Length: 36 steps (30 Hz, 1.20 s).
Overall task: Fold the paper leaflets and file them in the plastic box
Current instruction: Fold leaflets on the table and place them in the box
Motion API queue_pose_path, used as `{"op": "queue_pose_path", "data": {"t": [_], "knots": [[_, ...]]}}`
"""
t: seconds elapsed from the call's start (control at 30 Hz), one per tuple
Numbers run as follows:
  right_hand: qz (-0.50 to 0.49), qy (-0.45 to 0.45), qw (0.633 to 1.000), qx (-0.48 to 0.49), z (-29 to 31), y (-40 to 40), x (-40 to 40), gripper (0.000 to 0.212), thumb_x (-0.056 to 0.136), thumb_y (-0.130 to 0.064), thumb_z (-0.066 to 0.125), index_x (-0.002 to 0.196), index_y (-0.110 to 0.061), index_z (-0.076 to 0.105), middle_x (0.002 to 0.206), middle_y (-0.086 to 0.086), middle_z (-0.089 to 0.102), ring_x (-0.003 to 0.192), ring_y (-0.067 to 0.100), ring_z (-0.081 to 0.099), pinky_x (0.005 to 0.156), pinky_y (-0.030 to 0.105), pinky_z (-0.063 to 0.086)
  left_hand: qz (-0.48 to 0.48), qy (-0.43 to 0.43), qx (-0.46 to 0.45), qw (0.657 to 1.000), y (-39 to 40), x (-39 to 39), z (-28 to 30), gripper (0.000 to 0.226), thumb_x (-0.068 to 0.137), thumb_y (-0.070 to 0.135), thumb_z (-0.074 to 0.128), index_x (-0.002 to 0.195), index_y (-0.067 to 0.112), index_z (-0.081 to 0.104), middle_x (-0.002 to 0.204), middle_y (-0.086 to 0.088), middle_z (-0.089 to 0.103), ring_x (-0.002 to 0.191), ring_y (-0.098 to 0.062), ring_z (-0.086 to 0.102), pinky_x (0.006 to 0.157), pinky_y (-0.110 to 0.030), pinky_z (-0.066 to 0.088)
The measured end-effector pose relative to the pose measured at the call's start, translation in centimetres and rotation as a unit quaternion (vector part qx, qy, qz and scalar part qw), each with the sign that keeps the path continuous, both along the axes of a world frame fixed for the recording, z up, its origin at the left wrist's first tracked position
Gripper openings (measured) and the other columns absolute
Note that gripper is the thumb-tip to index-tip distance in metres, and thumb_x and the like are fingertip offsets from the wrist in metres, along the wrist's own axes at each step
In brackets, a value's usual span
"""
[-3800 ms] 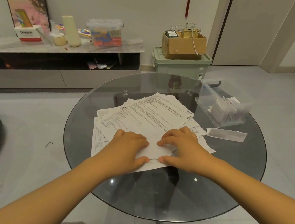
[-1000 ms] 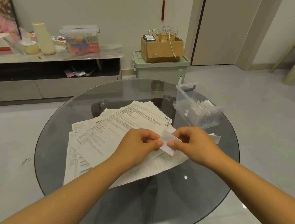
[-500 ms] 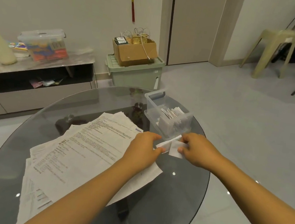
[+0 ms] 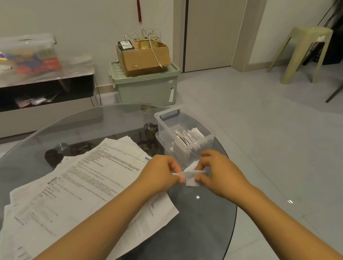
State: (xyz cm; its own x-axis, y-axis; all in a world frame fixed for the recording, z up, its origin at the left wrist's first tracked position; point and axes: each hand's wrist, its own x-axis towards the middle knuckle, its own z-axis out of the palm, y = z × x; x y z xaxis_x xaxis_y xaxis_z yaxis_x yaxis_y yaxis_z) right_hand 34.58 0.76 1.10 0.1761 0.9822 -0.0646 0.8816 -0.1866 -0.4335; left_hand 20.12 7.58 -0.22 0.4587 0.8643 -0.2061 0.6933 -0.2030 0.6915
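Note:
A small folded white leaflet (image 4: 191, 176) is held just above the glass table, in front of the clear plastic box (image 4: 168, 119). My left hand (image 4: 160, 173) pinches its left end and my right hand (image 4: 217, 172) pinches its right side. The box stands at the table's far right edge and holds several folded leaflets (image 4: 189, 135) standing upright. A loose pile of unfolded printed leaflets (image 4: 83, 185) spreads over the table under my left forearm.
The round glass table (image 4: 202, 233) ends close to the right of the box. Beyond it stand a green storage bin (image 4: 145, 86) with a cardboard box on top, a low TV console (image 4: 29, 96) at left, and a plastic stool (image 4: 302, 51) at far right.
Both hands lifted the folded leaflet off the pile and carried it right, up to the near side of the plastic box. The camera swung right with them.

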Motion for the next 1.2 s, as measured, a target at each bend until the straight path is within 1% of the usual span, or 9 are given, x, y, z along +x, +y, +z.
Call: {"op": "queue_pose_path", "data": {"t": [0.1,0.2,0.37,0.57,0.67,0.8,0.93,1.07,1.2], "knots": [[0.028,0.056,0.998,-0.027,0.8,0.0,-0.3,0.006,0.083,-0.022,0.068,0.086,-0.019,0.063,0.121,0.002,0.062,0.104,0.021,0.058,0.089,0.032,0.047,-0.021,-0.049,-0.022,0.998,-0.1,-1.1,0.5,0.022,0.077,0.009,0.073,0.07,0.025,0.06,0.077,0.004,0.065,0.076,-0.013,0.06,0.066,-0.022,0.048],[0.045,0.082,0.995,-0.032,1.4,0.2,-0.5,0.013,0.083,-0.021,0.068,0.095,-0.016,0.066,0.104,0.0,0.065,0.09,0.016,0.058,0.082,0.029,0.047,-0.038,-0.086,-0.054,0.994,0.0,-2.5,0.9,0.023,0.077,0.005,0.072,0.078,0.024,0.059,0.072,0.006,0.063,0.075,-0.013,0.061,0.073,-0.027,0.049],[0.071,0.132,0.989,-0.004,1.8,0.5,-0.6,0.011,0.082,-0.018,0.068,0.085,-0.026,0.061,0.085,-0.003,0.065,0.072,0.008,0.056,0.067,0.022,0.043,-0.079,-0.133,-0.104,0.982,0.5,-4.7,1.3,0.033,0.082,0.006,0.069,0.103,0.027,0.057,0.093,-0.003,0.071,0.094,-0.023,0.067,0.095,-0.047,0.048],[0.125,0.198,0.972,0.02,1.6,0.6,-2.4,0.011,0.082,-0.011,0.069,0.093,-0.013,0.066,0.091,-0.002,0.068,0.079,0.009,0.063,0.072,0.013,0.049,-0.104,-0.194,-0.1,0.97,-0.1,-5.8,1.7,0.044,0.081,0.004,0.069,0.114,0.031,0.057,0.105,0.005,0.063,0.103,-0.019,0.065,0.099,-0.044,0.048],[0.135,0.223,0.964,0.06,1.5,0.8,-3.1,0.012,0.082,-0.01,0.07,0.086,-0.02,0.067,0.098,-0.008,0.06,0.083,0.001,0.06,0.075,0.008,0.048,-0.095,-0.201,-0.093,0.971,-0.3,-6.2,1.5,0.04,0.081,0.012,0.071,0.111,0.036,0.061,0.114,0.005,0.062,0.107,-0.016,0.061,0.101,-0.04,0.046],[0.127,0.224,0.962,0.092,1.8,1.1,-3.7,0.017,0.079,-0.014,0.073,0.082,-0.031,0.069,0.088,-0.011,0.045,0.069,-0.001,0.048,0.069,0.009,0.043,-0.083,-0.201,-0.107,0.97,0.0,-6.9,1.2,0.039,0.08,0.016,0.073,0.111,0.036,0.062,0.113,0.005,0.064,0.107,-0.016,0.059,0.1,-0.041,0.047],[0.142,0.301,0.941,0.066,2.2,1.1,-4.0,0.025,0.081,-0.006,0.07,0.093,-0.026,0.073,0.091,-0.001,0.06,0.075,0.002,0.058,0.07,0.011,0.046,-0.064,-0.221,-0.148,0.962,0.5,-7.4,1.1,0.052,0.071,0.02,0.079,0.118,0.03,0.059,0.111,0.003,0.068,0.104,-0.019,0.064,0.096,-0.042,0.05],[0.117,0.388,0.914,0.008,2.8,1.0,-4.2,0.035,0.091,0.001,0.053,0.11,-0.025,0.066,0.099,0.008,0.07,0.079,0.005,0.068,0.067,0.011,0.051,-0.028,-0.231,-0.142,0.962,0.8,-7.6,1.5,0.04,0.074,0.013,0.076,0.111,0.02,0.061,0.1,-0.001,0.072,0.091,-0.017,0.068,0.079,-0.03,0.051],[0.068,0.428,0.901,-0.02,3.0,1.0,-4.2,0.028,0.095,-0.011,0.051,0.12,-0.022,0.06,0.095,0.012,0.071,0.072,0.012,0.069,0.065,0.018,0.055,0.027,-0.219,-0.105,0.97,0.7,-7.3,1.7,0.025,0.071,0.02,0.079,0.092,0.018,0.065,0.088,0.001,0.072,0.08,-0.013,0.066,0.072,-0.027,0.05]]}}
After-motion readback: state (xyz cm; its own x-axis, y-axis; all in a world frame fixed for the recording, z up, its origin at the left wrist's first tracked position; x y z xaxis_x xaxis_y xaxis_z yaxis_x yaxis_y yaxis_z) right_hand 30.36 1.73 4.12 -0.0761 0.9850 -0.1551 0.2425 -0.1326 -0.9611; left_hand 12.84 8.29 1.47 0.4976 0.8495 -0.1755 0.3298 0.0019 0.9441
